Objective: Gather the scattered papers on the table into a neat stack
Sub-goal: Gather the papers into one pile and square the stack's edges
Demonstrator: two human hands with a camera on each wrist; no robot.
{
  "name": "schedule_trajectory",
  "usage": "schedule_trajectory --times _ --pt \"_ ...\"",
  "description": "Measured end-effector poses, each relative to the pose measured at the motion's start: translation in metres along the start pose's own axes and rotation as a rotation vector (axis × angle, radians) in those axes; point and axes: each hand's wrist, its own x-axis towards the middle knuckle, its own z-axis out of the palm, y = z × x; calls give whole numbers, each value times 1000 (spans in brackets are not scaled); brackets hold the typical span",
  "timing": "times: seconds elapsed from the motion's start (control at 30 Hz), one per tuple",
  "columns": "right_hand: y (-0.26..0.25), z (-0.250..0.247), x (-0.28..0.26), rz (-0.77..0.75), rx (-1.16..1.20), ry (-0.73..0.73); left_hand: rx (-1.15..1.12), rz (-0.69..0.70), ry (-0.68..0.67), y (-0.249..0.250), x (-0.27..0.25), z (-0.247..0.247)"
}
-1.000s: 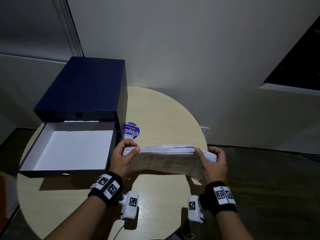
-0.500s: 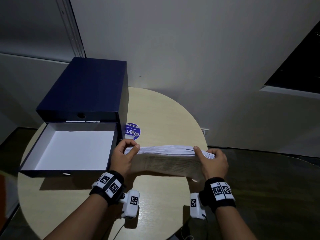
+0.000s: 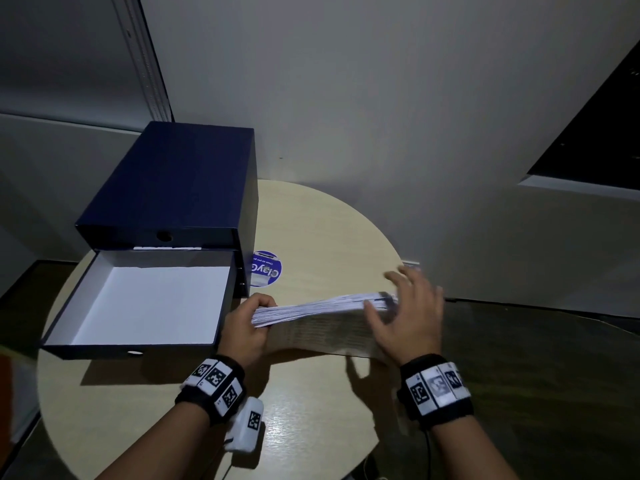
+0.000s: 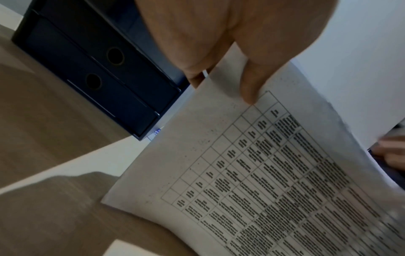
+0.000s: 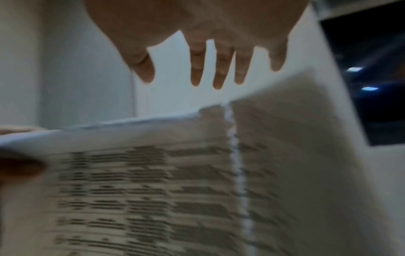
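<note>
Head view shows my left hand pinching the thick white printed paper stack above the round pale wooden surface, long axis running rightward to my splayed, empty right hand.

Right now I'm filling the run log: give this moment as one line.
left hand: grips paper stack | right hand: open, off stack | stack: above table | drawer: open

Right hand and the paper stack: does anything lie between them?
No. The right wrist view shows only wall between the spread right hand and the stack.
</note>
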Motion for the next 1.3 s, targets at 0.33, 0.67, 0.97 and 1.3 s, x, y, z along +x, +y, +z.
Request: schedule_trajectory --times 0.33,0.67,0.97,1.3 --pt "-62 14 22 -390 -175 -445 4 84 27 26 4 -9" --pt "-2 -48 33 74 935 -119 -542 -98 108 63 28 -19" --pt "-21 9 -23 336 985 -171 -330 -25 -37 73 0 -7" --pt "-33 7 -29 263 950 -86 -366 -79 38 68 -7 -9"
